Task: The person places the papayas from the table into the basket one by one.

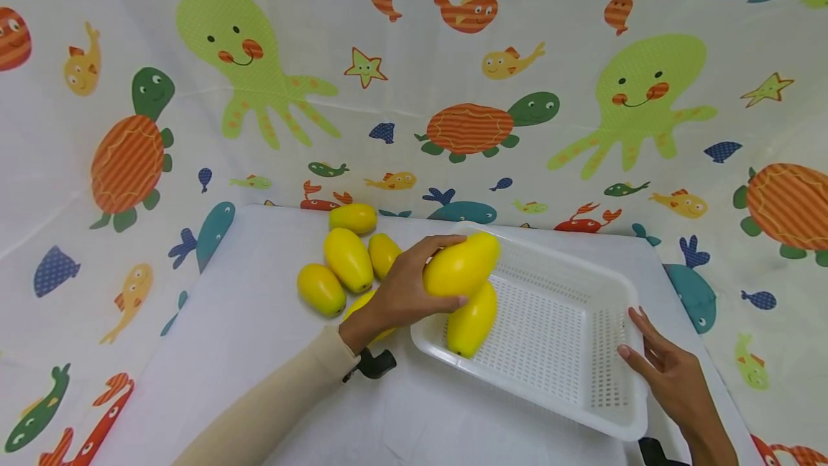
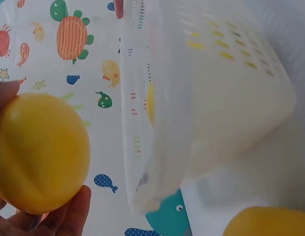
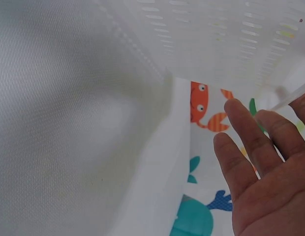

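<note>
My left hand grips a yellow mango above the left end of a white plastic basket. In the left wrist view, fingers curl round the held mango beside the basket's wall. A second mango lies inside the basket at its left end, partly covered by the held one. At the basket's right rim is my right hand, its thumb overlapping the edge. Seen from the right wrist, that hand's fingers are extended along the basket's outside.
Several more yellow mangoes lie grouped on the white table left of the basket; one is partly behind my left wrist. A curtain with sea animals rises behind the table.
</note>
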